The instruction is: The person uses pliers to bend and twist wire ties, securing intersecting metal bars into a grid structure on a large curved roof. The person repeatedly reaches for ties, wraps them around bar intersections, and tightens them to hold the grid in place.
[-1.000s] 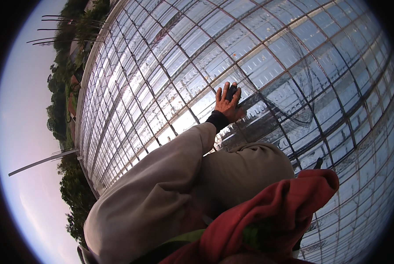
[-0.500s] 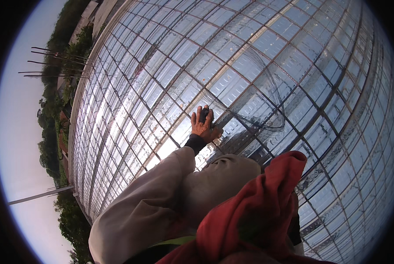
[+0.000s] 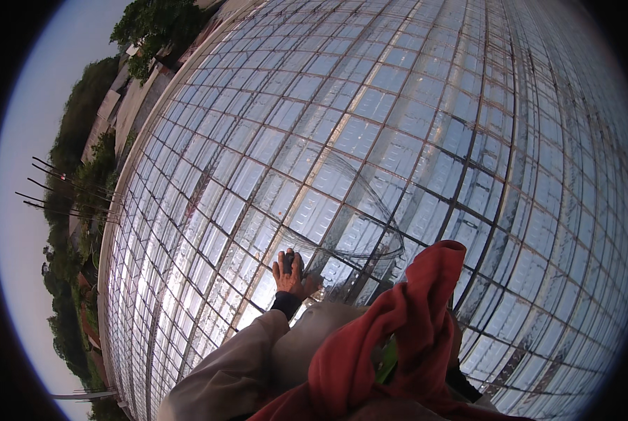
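Red cloth (image 3: 391, 344) blocks the lower view; left hand (image 3: 291, 275), fingers curled on a dark object (image 3: 288, 261), possibly a tool, rests against the glass roof (image 3: 370, 133).

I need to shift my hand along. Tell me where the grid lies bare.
Bare grid stretches ahead and to both sides of the left hand, out to the left edge by the trees. Crowded: the wire loop right of the hand, and the red cloth below.

I see one of my hands (image 3: 291, 275), holding one small dark tool (image 3: 288, 261). One red cloth (image 3: 391, 337) hangs before me. One wire coil (image 3: 359, 217) lies on one grid (image 3: 412, 119) of too many panes to count.
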Demonstrator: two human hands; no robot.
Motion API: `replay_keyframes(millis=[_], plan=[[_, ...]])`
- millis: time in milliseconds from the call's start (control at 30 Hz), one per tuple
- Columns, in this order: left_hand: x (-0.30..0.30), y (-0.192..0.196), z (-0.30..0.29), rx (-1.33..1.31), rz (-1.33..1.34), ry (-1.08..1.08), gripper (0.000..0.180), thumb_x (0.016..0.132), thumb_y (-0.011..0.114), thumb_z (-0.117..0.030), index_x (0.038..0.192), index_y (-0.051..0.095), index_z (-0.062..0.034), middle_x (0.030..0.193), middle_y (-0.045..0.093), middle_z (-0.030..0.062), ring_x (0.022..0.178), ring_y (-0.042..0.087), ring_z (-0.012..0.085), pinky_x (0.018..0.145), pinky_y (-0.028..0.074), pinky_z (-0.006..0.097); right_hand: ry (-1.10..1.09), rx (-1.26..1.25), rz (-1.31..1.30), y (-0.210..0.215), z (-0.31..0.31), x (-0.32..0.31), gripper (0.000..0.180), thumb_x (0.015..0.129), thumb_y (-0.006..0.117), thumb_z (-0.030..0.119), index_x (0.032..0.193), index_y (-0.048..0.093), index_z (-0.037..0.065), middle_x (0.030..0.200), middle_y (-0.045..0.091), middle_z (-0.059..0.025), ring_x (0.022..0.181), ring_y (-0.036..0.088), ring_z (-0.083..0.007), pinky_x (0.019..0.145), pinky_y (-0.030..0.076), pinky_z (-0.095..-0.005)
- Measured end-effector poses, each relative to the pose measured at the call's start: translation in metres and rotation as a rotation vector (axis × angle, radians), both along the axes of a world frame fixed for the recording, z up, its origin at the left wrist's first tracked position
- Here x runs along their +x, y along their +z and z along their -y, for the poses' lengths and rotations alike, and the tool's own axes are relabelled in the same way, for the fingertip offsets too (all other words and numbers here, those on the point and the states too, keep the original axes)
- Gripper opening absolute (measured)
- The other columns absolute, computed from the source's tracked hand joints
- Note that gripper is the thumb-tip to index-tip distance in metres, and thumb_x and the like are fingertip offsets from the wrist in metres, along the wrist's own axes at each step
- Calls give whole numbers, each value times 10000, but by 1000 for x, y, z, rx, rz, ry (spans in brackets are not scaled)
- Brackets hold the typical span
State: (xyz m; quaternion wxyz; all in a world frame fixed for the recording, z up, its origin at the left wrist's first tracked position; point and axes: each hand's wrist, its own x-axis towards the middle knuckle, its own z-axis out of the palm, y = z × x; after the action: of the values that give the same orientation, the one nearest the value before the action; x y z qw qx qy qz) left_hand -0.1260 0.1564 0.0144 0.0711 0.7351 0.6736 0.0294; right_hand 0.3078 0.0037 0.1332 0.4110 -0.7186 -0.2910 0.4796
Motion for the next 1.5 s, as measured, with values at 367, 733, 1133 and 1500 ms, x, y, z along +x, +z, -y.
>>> replay_keyframes(millis=[367,733,1133,1500], plan=[[6,-8,-3,69,18,1,884,780,736,-346,1543,369,-94,1638,328,213,1536,220,461,1191,202,665,601,31,61,3,-19,11,374,922,586,153,1258,678,16,896,729,-129,844,721,-197,788,557,-368],[4,-12,3,31,26,26,903,789,737,-345,1562,344,-92,1654,303,200,1544,202,454,1214,171,642,307,-163,-249,32,-22,4,382,982,626,273,1268,662,23,800,696,-61,735,696,-153,689,557,-351],[-1,-25,-4,134,17,-53,917,774,753,-327,1572,350,-127,1642,349,191,1538,228,447,1182,217,654,457,-113,103,30,-28,-9,390,958,680,223,1328,680,101,803,694,-107,687,653,-179,659,504,-372],[3,-16,-6,40,19,-17,904,811,696,-374,1578,326,-72,1652,292,238,1542,172,474,1207,141,648,434,87,189,8,-7,-3,277,934,693,232,1127,718,34,865,699,-121,745,672,-198,684,513,-351]])
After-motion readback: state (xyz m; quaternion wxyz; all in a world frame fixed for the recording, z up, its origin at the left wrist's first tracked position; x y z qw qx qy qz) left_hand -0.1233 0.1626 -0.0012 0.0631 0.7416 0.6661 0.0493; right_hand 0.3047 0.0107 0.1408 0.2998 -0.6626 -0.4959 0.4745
